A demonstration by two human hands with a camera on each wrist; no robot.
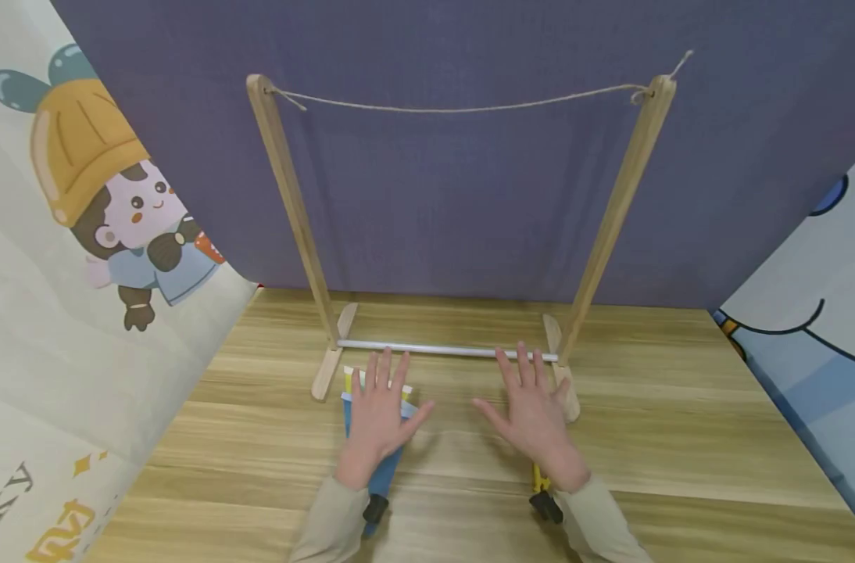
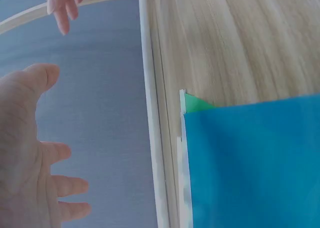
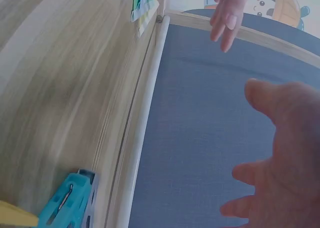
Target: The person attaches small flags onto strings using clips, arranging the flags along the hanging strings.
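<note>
string (image 1: 427,110) sags a little between the left post (image 1: 294,207) and the right post (image 1: 616,215), with a pale rod (image 1: 434,349) joining them low down. left hand (image 1: 378,422) and right hand (image 1: 535,422) are well apart, both in the air, fingers straight and spread, gripping nothing. coloured sheets (image 2: 250,168), blue on top with a green corner peeking out, lie on the table (image 1: 667,438) below the left hand, near the rod; a turquoise clip (image 3: 65,203) lies below the right hand, beside a yellow piece (image 3: 17,214) only partly in view. the likeliest trouble, i'd judge, is the dark wrist gear (image 1: 375,508) dipping: it could drag the sheets askew or scatter the clip and its neighbour. a fingertip catching the rod might shove the posts, since their feet (image 1: 327,375) look narrow and nothing visible pins them down. the string seems slack, so a hard tug may deepen the sag, loosen the knot (image 1: 640,95) at the right post or draw the posts inward; how tight that knot is, i cannot tell
</note>
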